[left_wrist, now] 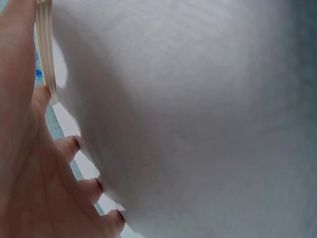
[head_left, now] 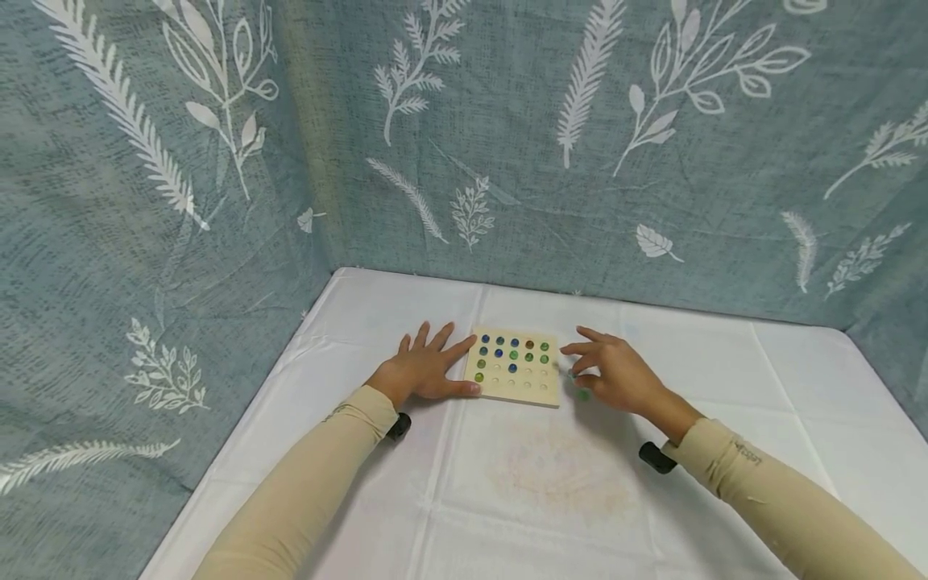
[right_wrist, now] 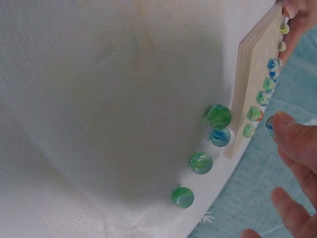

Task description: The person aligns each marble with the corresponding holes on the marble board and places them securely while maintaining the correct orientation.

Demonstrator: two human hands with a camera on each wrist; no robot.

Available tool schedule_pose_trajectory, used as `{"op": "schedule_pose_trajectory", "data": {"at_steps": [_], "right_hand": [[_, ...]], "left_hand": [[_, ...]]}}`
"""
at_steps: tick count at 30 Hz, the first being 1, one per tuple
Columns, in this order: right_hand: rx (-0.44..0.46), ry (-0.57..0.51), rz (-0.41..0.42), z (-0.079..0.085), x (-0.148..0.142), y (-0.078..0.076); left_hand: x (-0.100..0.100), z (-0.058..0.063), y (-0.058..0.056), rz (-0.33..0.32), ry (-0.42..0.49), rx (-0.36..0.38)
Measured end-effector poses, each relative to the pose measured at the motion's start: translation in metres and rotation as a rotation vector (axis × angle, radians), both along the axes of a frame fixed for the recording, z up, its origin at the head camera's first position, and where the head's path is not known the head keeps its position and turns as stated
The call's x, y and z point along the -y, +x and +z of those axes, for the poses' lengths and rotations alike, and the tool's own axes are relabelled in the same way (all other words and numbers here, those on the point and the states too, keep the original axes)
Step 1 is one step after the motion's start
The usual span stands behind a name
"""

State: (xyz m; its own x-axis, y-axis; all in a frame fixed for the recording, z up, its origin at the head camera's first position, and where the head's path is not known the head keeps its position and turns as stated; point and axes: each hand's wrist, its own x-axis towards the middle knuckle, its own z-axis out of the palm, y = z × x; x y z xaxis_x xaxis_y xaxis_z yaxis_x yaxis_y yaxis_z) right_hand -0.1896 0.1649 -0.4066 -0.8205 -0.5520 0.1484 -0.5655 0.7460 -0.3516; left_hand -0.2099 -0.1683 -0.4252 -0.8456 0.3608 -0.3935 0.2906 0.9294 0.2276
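A person is sitting at a table covered in white cloth, working at a wooden board dotted with marbles. The left hand is lying flat, fingers spread wide, bracing the board's left edge. The right hand is hovering at the board's right edge, pinching a marble between fingertips. Four loose marbles are lying on the cloth beside the board; a careless nudge could probably send them rolling away.

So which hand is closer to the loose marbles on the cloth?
Right. The right hand hovers over the loose marbles; the left hand rests at the wooden board's far side.
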Motion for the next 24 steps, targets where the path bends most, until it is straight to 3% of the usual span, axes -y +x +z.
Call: {"op": "schedule_pose_trajectory", "data": {"at_steps": [24], "right_hand": [[0.015, -0.029, 0.019, 0.001, 0.014, 0.001]], "left_hand": [[-0.001, 0.000, 0.000, 0.010, 0.011, 0.004]]}}
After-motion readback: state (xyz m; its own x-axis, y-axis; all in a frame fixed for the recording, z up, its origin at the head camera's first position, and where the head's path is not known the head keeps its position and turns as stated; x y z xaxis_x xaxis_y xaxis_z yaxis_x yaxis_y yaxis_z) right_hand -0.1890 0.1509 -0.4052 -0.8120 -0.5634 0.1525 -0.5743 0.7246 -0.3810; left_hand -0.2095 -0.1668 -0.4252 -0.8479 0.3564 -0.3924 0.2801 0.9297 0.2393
